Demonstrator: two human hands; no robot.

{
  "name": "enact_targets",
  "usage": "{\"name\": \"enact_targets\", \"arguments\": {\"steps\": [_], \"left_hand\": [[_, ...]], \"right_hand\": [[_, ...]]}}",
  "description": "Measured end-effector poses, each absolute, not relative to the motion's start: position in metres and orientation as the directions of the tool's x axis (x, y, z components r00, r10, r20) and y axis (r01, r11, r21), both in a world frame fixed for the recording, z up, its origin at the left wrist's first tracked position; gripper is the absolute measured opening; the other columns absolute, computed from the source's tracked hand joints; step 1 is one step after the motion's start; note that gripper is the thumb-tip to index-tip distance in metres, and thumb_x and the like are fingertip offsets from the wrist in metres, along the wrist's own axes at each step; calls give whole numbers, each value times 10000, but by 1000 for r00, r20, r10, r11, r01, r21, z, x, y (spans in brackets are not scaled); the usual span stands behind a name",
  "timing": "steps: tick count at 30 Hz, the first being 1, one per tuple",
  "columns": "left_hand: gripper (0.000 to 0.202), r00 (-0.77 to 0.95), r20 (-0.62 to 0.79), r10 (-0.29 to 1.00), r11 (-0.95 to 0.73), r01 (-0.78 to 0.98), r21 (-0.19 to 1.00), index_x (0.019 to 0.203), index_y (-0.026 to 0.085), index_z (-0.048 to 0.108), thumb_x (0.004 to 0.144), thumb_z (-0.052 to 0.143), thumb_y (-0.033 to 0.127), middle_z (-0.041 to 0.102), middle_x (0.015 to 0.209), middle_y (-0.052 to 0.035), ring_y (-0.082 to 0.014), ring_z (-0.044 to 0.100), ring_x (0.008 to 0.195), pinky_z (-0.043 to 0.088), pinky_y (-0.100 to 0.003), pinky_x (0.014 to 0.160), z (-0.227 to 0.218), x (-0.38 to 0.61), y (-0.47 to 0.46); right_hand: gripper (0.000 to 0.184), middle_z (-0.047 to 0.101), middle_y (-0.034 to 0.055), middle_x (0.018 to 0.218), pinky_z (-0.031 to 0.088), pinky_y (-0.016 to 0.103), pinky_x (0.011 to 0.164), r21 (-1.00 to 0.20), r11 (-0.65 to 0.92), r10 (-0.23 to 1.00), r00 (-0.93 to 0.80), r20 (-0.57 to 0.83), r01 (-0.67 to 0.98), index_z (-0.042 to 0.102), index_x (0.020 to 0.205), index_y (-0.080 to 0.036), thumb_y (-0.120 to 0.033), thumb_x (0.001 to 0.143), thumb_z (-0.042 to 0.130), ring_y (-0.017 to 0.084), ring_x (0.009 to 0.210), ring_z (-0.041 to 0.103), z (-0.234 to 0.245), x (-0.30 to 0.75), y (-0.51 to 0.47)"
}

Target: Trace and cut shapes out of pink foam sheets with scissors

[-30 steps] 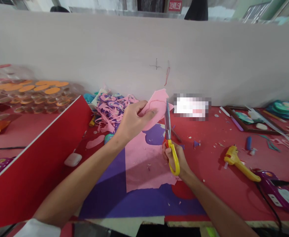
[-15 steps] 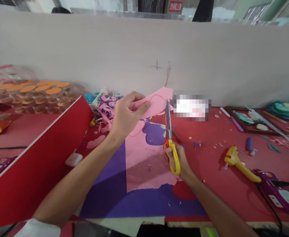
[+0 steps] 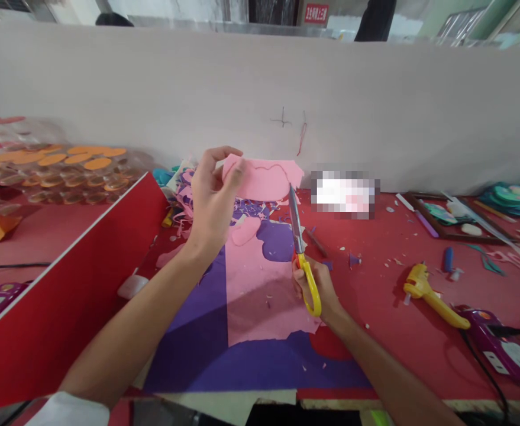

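My left hand [image 3: 215,195] pinches a pink foam sheet [image 3: 264,182] by its left end, thumb in front. A wavy outline is drawn on the sheet, which is held up above the table. My right hand [image 3: 315,281] is closed round the yellow handles of a pair of scissors [image 3: 296,222]. The blades point up, and their tips meet the sheet's lower right edge. Below lie a larger pink sheet [image 3: 260,296] and a purple sheet [image 3: 189,331] with a cut-out edge. A small pink cut piece [image 3: 245,231] rests on top of them.
A heap of pink and purple scraps [image 3: 184,195] lies behind my left hand. A red panel [image 3: 86,260] stands at the left, with orange-topped clear cups [image 3: 64,171] beyond it. To the right are a yellow glue gun [image 3: 435,296], a purple power strip [image 3: 499,346] and a dark tray [image 3: 459,219].
The pink foam sheet has shifted left with my left hand and turned to lie more level, its face more toward me. The scissors have moved slightly left and tilted.
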State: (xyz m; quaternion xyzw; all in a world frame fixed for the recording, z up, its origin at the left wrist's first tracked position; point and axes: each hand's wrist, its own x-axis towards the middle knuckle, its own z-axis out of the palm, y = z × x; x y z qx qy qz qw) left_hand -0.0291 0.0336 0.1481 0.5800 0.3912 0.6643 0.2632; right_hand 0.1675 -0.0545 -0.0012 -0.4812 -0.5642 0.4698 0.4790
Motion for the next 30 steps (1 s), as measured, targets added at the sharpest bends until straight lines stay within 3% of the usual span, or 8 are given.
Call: {"name": "enact_targets", "arguments": {"steps": [3, 5, 11, 13, 15, 20, 25, 30], "left_hand": [[343, -217, 529, 820, -556, -86, 827, 981, 230, 618, 993, 505, 554, 619, 914, -54, -165, 609, 853, 522, -290, 733, 144, -22, 37], [347, -175, 489, 854, -511, -109, 853, 984, 225, 615, 998, 475, 543, 642, 918, -66, -174, 628, 867, 532, -290, 724, 139, -17, 38], [288, 257, 398, 880, -417, 21, 909, 1006, 169, 635, 846, 717, 394, 679, 968, -85, -171, 631, 871, 536, -293, 783, 124, -5, 31], [312, 327, 365, 871, -402, 50, 914, 1009, 162, 642, 835, 740, 402, 681, 1010, -94, -166, 621, 867, 531, -292, 792, 123, -3, 25], [308, 301, 343, 890, -373, 47, 927, 946, 161, 649, 879, 695, 458, 678, 965, -82, -162, 610, 845, 524, -291, 789, 122, -2, 20], [357, 2, 318, 948, -318, 65, 946, 796, 162, 642, 923, 630, 496, 607, 773, -27, -143, 557, 757, 488, -264, 726, 122, -4, 14], [355, -9, 379, 925, -377, 101, 921, 699, 173, 571, 929, 622, 440, 523, 669, 7, -117, 485, 649, 430, -248, 628, 125, -6, 14], [294, 9, 406, 914, -404, 141, 904, 706, 178, 574, 924, 602, 374, 558, 685, 6, -125, 504, 671, 434, -248, 640, 130, -4, 13]], "right_hand": [[607, 404, -81, 498, 293, 213, 356, -996, 88, 992, -95, 89, -14, 472, 742, -228, -823, 821, 565, 73, 374, 352, -1, 164, -56], [611, 416, -80, 500, 294, 207, 353, -993, 92, 991, -85, 99, -77, 477, 749, -223, -824, 818, 571, 68, 372, 351, 0, 163, -57], [604, 406, -84, 501, 292, 200, 338, -990, 91, 992, -72, 99, -107, 465, 751, -226, -815, 819, 583, 64, 362, 347, 1, 160, -58], [619, 394, -88, 496, 287, 204, 332, -994, 78, 993, -80, 85, -82, 458, 750, -230, -836, 801, 578, 68, 359, 340, 1, 160, -59], [630, 390, -86, 493, 287, 211, 339, -996, 85, 992, -90, 87, -31, 455, 735, -230, -846, 793, 575, 72, 366, 342, 0, 160, -61], [616, 394, -78, 515, 291, 224, 392, -994, 106, 984, -144, 101, 27, 463, 730, -227, -828, 812, 567, 79, 420, 347, 2, 158, -66], [588, 401, -63, 586, 280, 223, 413, -990, 142, 978, -155, 140, 6, 506, 742, -216, -788, 792, 633, 82, 490, 321, 3, 155, -65], [480, 536, -7, 749, 480, 245, 554, -984, 83, 987, -121, 103, -158, 596, 806, -221, -678, 781, 740, 119, 624, 484, -8, 149, -64]]}}
